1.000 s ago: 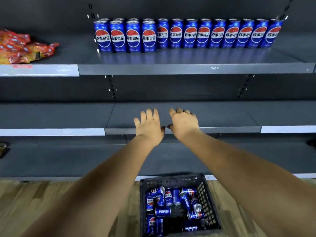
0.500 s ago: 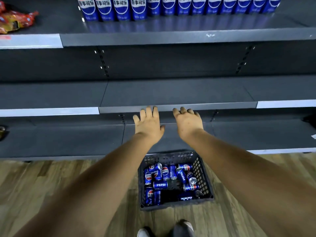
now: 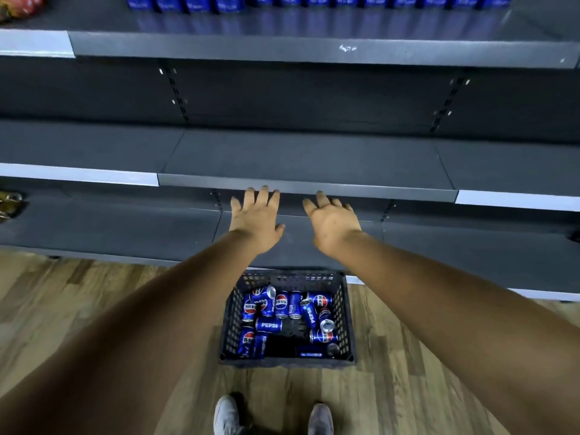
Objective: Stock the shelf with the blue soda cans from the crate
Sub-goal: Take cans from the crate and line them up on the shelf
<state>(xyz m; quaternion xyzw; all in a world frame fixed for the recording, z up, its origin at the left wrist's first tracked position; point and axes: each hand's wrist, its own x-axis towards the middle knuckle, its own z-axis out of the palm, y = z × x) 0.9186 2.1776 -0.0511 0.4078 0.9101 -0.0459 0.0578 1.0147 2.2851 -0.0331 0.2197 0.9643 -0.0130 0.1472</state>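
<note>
Dark shelving (image 3: 301,183) ahead, wood floor below. Left hand (image 3: 255,218) and right hand (image 3: 332,222) outstretched, fingers loosely spread, holding nothing. Blue soda cans (image 3: 270,325) heaped in black crate (image 3: 343,312) beneath; more cans (image 3: 188,1) up on top shelf.

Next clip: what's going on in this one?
A person is stocking a shelf with blue soda cans. Both hands are empty: the left hand and right hand reach forward, fingers open, above a dark crate on the floor with loose cans lying in it. A row of cans already stands on the top shelf. No can is held.
</note>
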